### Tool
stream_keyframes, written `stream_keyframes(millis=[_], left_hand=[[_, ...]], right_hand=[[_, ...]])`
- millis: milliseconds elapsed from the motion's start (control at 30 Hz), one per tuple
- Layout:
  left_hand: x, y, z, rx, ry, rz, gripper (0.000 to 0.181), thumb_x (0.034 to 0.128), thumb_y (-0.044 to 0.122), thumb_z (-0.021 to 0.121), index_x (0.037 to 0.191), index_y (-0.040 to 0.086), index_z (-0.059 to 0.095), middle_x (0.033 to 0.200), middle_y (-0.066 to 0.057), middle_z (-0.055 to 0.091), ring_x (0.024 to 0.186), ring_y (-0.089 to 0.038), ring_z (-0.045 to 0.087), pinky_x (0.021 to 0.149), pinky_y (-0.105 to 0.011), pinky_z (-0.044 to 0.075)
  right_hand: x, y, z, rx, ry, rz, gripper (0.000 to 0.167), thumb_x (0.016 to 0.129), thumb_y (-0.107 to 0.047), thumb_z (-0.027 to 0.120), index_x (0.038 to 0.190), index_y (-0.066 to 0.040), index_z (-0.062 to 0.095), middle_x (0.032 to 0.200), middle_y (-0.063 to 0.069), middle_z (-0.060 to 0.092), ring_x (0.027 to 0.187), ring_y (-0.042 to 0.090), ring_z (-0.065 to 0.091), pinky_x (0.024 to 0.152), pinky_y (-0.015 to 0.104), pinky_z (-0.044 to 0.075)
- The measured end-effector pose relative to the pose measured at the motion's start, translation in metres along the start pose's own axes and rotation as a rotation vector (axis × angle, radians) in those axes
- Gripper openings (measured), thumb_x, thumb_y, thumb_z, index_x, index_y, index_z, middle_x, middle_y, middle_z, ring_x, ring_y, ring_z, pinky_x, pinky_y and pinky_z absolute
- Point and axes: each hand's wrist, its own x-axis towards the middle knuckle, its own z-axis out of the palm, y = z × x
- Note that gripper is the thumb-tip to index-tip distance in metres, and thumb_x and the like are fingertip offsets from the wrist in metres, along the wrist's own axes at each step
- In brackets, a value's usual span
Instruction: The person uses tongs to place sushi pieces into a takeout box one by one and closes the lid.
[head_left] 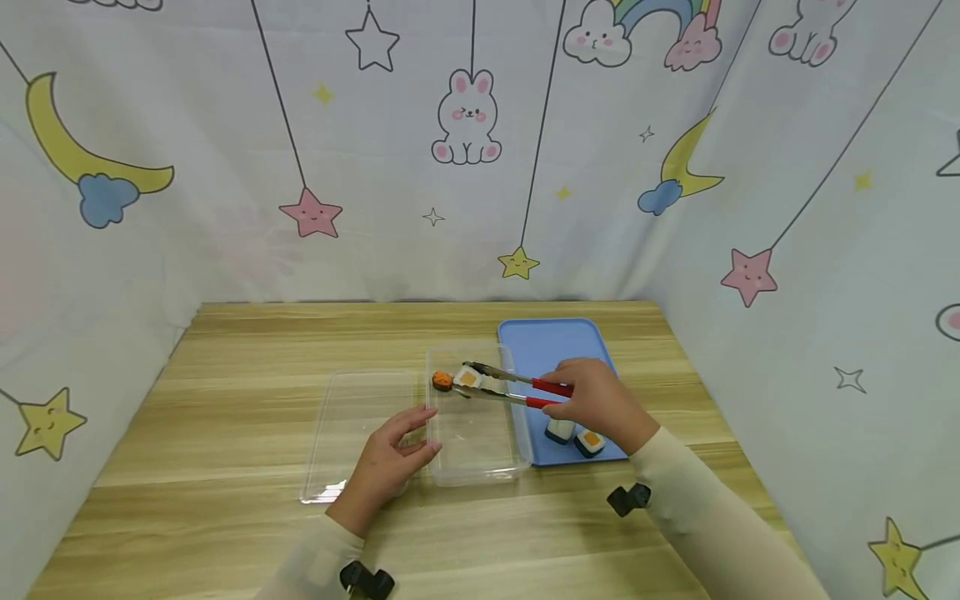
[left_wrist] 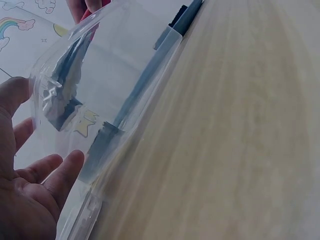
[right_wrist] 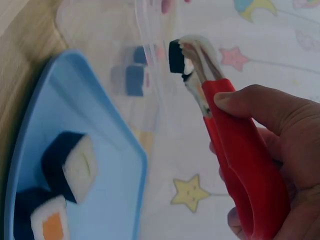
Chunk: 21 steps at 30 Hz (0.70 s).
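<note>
My right hand (head_left: 603, 404) holds red-handled metal tongs (head_left: 551, 387), whose tips pinch a sushi roll (head_left: 468, 377) with white rice and an orange centre. That roll is over the far part of a clear plastic container (head_left: 480, 477). Beside it, at the container's left wall, is an orange-topped sushi piece (head_left: 442, 381). My left hand (head_left: 390, 454) is at the container's left side with fingers spread and loosely bent, near or touching the wall. In the right wrist view, the tongs (right_wrist: 245, 165) grip the dark-wrapped roll (right_wrist: 176, 57) above dark pieces (right_wrist: 134, 80) seen through clear plastic.
A blue tray (head_left: 555, 337) lies to the right of the container, bearing a rice roll (head_left: 559, 430) and an orange-centred roll (head_left: 590, 442). A clear lid (head_left: 360, 417) lies flat on the wooden table (head_left: 225, 400) at left, partly behind my left hand.
</note>
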Motion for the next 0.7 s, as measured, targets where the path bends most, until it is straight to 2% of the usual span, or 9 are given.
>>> stream_keyframes(millis=[200,400,700], left_hand=[[-0.001,0.000,0.000,-0.001,0.004,-0.003,0.051,0.0900,0.006,0.082,0.138,-0.002,0.064,0.153,-0.021,0.050,0.141,-0.039,0.047,0.098,-0.036,0.059],[-0.001,0.001,0.000,-0.005,-0.001,-0.001,0.050,0.0909,0.007,0.081,0.138,0.000,0.065,0.154,-0.021,0.049,0.140,-0.040,0.048,0.098,-0.035,0.059],[-0.001,-0.001,0.000,-0.020,-0.007,0.009,0.050,0.0905,0.005,0.081,0.138,0.000,0.065,0.153,-0.020,0.050,0.139,-0.040,0.049,0.098,-0.034,0.059]], right_hand=[[0.011,-0.011,0.015,-0.059,-0.041,-0.062,0.035,0.080,-0.021,0.089,0.113,-0.010,0.082,0.087,-0.011,0.067,0.077,0.012,0.059,0.067,0.025,0.054],[0.019,-0.021,0.020,-0.124,-0.074,-0.047,0.035,0.080,-0.022,0.087,0.114,-0.013,0.082,0.085,-0.010,0.066,0.074,0.009,0.055,0.065,0.025,0.053],[0.028,-0.028,0.027,-0.221,-0.125,-0.074,0.027,0.079,-0.023,0.089,0.105,-0.016,0.084,0.079,-0.013,0.061,0.071,0.008,0.054,0.062,0.026,0.052]])
